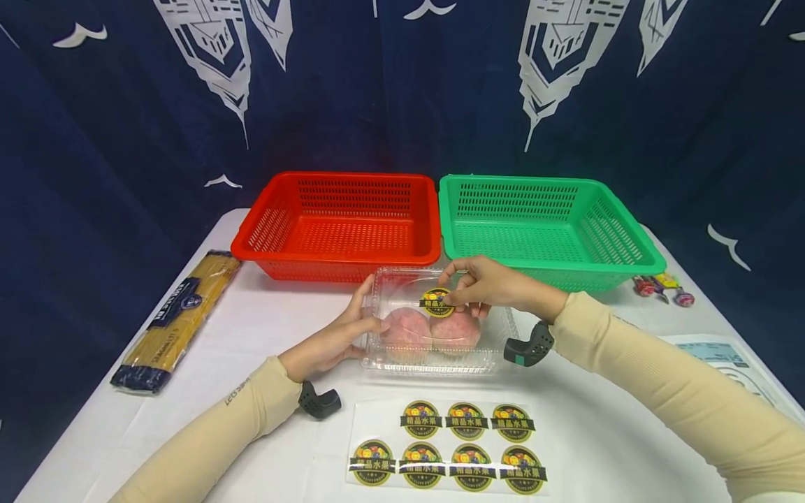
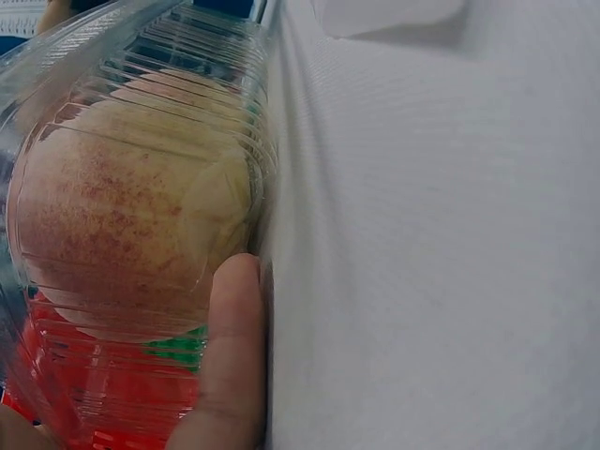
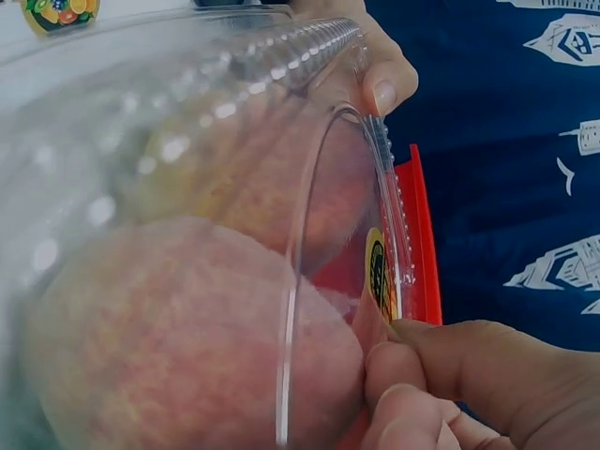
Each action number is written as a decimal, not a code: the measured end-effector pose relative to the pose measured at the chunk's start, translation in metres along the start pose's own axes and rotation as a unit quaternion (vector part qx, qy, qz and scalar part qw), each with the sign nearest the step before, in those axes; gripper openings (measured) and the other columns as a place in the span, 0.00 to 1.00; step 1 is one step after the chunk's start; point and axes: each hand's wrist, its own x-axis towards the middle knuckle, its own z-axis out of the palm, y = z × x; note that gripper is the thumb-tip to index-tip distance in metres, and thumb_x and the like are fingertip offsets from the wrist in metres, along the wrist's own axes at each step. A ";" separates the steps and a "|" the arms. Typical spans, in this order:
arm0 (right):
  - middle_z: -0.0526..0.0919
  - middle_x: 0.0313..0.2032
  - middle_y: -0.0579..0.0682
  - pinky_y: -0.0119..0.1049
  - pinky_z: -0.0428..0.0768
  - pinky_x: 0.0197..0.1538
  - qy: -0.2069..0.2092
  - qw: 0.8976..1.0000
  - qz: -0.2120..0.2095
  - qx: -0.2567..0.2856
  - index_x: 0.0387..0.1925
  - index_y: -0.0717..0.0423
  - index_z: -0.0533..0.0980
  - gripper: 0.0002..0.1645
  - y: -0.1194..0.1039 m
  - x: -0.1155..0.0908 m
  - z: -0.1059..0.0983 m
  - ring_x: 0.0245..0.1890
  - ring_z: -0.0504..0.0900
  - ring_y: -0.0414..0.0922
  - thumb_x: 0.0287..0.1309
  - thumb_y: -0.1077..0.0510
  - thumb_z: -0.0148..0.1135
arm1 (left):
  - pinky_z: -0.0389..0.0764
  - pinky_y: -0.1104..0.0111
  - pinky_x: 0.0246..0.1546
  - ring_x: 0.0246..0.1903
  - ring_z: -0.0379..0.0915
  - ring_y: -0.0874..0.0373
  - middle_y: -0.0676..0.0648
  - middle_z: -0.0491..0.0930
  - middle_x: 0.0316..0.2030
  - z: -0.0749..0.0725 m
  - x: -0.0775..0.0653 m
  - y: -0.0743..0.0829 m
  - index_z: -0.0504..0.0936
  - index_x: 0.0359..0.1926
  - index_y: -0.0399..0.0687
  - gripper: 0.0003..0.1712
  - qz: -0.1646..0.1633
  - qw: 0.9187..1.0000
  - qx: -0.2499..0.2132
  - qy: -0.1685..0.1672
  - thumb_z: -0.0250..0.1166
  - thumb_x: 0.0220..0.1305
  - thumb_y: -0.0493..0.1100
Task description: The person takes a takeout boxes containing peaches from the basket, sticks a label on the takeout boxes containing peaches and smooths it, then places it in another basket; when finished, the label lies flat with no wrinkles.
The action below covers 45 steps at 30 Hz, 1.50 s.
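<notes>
A clear plastic clamshell box [image 1: 393,290], lid down, holds two pink peaches [image 1: 409,332] in the middle of the table. At its left end, my left hand [image 1: 333,342] grips the box, the thumb over the lid's edge. One finger [image 2: 234,352] lies along the box's side in the left wrist view. Over the lid, my right hand [image 1: 493,283] pinches a round black and gold fruit sticker [image 1: 435,302] by its right edge. The right wrist view shows thumb and finger on the sticker [image 3: 377,267] close against the lid; whether it is stuck down I cannot tell.
A sheet of fruit stickers [image 1: 449,457] lies in front of the box. Behind stand a red basket [image 1: 339,269] and a green basket [image 1: 560,272]. A spaghetti pack [image 1: 179,314] lies left; wrapped candies [image 1: 663,288] and a printed plastic packet [image 1: 723,356] lie right.
</notes>
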 end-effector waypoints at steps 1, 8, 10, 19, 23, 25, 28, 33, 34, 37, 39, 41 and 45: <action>0.81 0.22 0.47 0.27 0.79 0.22 0.001 1.000 -0.002 0.000 0.57 0.67 0.74 0.19 0.000 0.000 0.000 0.16 0.75 0.36 0.70 0.66 0.69 | 0.49 0.16 0.66 0.81 0.36 0.23 0.29 0.24 0.84 0.000 0.000 0.001 0.23 0.87 0.67 0.64 0.001 1.000 0.000 -0.001 0.60 0.66 0.45; 0.80 0.20 0.46 0.28 0.77 0.20 0.030 0.999 -0.007 -0.025 0.54 0.66 0.75 0.18 -0.001 0.001 0.004 0.15 0.74 0.37 0.67 0.66 0.71 | 0.48 0.14 0.64 0.82 0.26 0.24 0.32 0.19 0.83 0.001 -0.001 0.004 0.23 0.87 0.65 0.64 0.008 1.000 -0.001 -0.005 0.59 0.66 0.43; 0.79 0.19 0.46 0.29 0.76 0.20 0.041 0.998 -0.011 -0.041 0.53 0.65 0.76 0.18 -0.001 0.001 0.005 0.15 0.73 0.38 0.67 0.65 0.72 | 0.48 0.14 0.64 0.82 0.23 0.25 0.33 0.18 0.84 0.001 0.000 0.004 0.23 0.87 0.65 0.64 0.008 1.000 0.000 -0.004 0.59 0.66 0.43; 0.76 0.22 0.47 0.30 0.75 0.20 0.052 0.996 -0.038 -0.058 0.50 0.66 0.80 0.14 0.002 -0.001 0.005 0.15 0.71 0.38 0.67 0.65 0.73 | 0.48 0.14 0.64 0.82 0.22 0.24 0.37 0.16 0.84 0.000 0.001 0.003 0.23 0.87 0.65 0.64 0.008 1.000 0.003 -0.002 0.58 0.65 0.44; 0.74 0.22 0.46 0.29 0.74 0.22 0.033 0.998 -0.042 -0.042 0.50 0.67 0.83 0.12 0.004 -0.002 0.002 0.18 0.72 0.38 0.67 0.67 0.71 | 0.48 0.13 0.63 0.81 0.24 0.22 0.35 0.15 0.83 0.000 0.001 0.003 0.22 0.86 0.64 0.64 0.011 1.000 0.006 -0.006 0.57 0.64 0.43; 0.74 0.22 0.46 0.29 0.76 0.23 0.028 0.998 -0.041 -0.038 0.51 0.68 0.84 0.13 0.005 -0.004 0.001 0.19 0.73 0.38 0.67 0.68 0.71 | 0.48 0.13 0.63 0.81 0.24 0.22 0.35 0.14 0.83 0.001 0.000 0.003 0.22 0.86 0.64 0.64 0.012 1.000 0.009 -0.006 0.57 0.64 0.43; 0.74 0.23 0.46 0.31 0.78 0.25 0.022 0.999 -0.035 -0.036 0.54 0.69 0.84 0.16 0.006 -0.006 -0.001 0.21 0.75 0.40 0.66 0.68 0.71 | 0.48 0.14 0.63 0.81 0.23 0.21 0.36 0.13 0.83 0.001 0.000 0.003 0.22 0.86 0.64 0.64 0.011 1.000 0.012 -0.005 0.57 0.64 0.44; 0.75 0.26 0.47 0.33 0.82 0.28 0.016 0.999 -0.033 -0.026 0.58 0.71 0.83 0.20 0.008 -0.009 -0.004 0.23 0.77 0.41 0.64 0.70 0.71 | 0.49 0.15 0.65 0.82 0.25 0.23 0.37 0.15 0.84 0.001 -0.001 0.002 0.22 0.86 0.66 0.64 0.006 1.000 0.013 0.000 0.58 0.65 0.44; 0.75 0.27 0.47 0.33 0.82 0.29 0.015 0.999 -0.032 -0.021 0.59 0.71 0.82 0.21 0.008 -0.010 -0.004 0.23 0.77 0.41 0.64 0.71 0.71 | 0.49 0.15 0.65 0.82 0.25 0.24 0.36 0.15 0.84 0.002 -0.002 0.003 0.22 0.86 0.66 0.64 0.006 1.000 0.012 0.000 0.58 0.65 0.44; 0.78 0.29 0.48 0.34 0.85 0.34 0.002 0.999 -0.033 -0.006 0.62 0.72 0.80 0.25 0.008 -0.015 -0.007 0.26 0.80 0.40 0.64 0.71 0.70 | 0.50 0.15 0.65 0.82 0.27 0.24 0.36 0.17 0.84 0.002 -0.003 0.004 0.23 0.87 0.67 0.64 0.003 1.000 0.009 0.003 0.59 0.65 0.45; 0.80 0.31 0.49 0.36 0.86 0.38 -0.013 0.999 -0.038 0.012 0.65 0.73 0.78 0.27 0.009 -0.020 -0.010 0.29 0.82 0.41 0.65 0.70 0.70 | 0.51 0.16 0.66 0.82 0.28 0.25 0.36 0.19 0.84 0.003 -0.003 0.005 0.23 0.87 0.67 0.64 0.000 1.000 0.009 0.005 0.60 0.66 0.45; 0.82 0.34 0.50 0.38 0.88 0.42 -0.028 0.998 -0.051 0.030 0.67 0.74 0.75 0.29 0.010 -0.024 -0.014 0.34 0.85 0.43 0.67 0.69 0.69 | 0.52 0.17 0.67 0.83 0.29 0.26 0.36 0.21 0.85 0.003 -0.004 0.006 0.24 0.87 0.66 0.64 -0.003 1.000 0.009 0.008 0.61 0.66 0.45; 0.84 0.42 0.55 0.42 0.89 0.46 -0.029 0.994 -0.087 0.061 0.70 0.73 0.72 0.29 0.014 -0.034 -0.022 0.39 0.85 0.47 0.71 0.67 0.64 | 0.52 0.19 0.68 0.83 0.33 0.26 0.32 0.25 0.85 0.003 -0.005 0.009 0.24 0.87 0.65 0.65 -0.007 1.000 0.009 0.011 0.61 0.65 0.46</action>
